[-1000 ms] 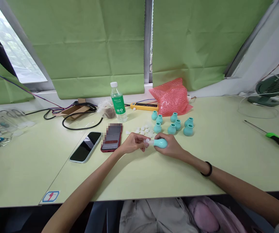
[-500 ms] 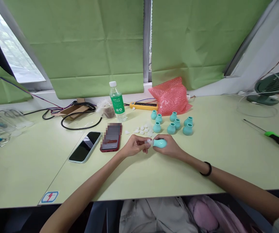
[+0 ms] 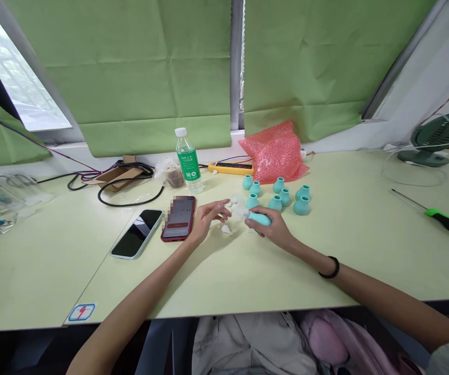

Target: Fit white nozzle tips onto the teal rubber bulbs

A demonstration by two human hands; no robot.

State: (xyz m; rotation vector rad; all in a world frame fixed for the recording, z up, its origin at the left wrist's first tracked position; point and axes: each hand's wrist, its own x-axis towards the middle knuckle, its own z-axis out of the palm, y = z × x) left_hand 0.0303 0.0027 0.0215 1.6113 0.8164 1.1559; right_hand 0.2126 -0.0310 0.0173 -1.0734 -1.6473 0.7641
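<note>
My right hand (image 3: 277,229) is wrapped round a teal rubber bulb (image 3: 261,219), which lies tilted with its narrow end to the left. At that narrow end is something translucent whose shape I cannot make out. My left hand (image 3: 207,219) has let its fingers out over small white discs (image 3: 229,204), with nothing seen in its grip. Whether its fingertips touch a disc I cannot tell. A white scrap (image 3: 226,229) lies just below these fingers. Several more teal bulbs (image 3: 301,205) stand upright beyond my right hand.
A red-cased phone (image 3: 178,219) and a pale-cased phone (image 3: 136,234) lie left of my left hand. Behind stand a water bottle (image 3: 189,164), a yellow power strip (image 3: 231,168) and a pink bubble-wrap bag (image 3: 274,153). A screwdriver (image 3: 438,219) lies far right.
My left hand has come away from the bulb's narrow end and moved up and left toward the discs, its fingers spreading. My right hand still holds the bulb, now tilted more.
</note>
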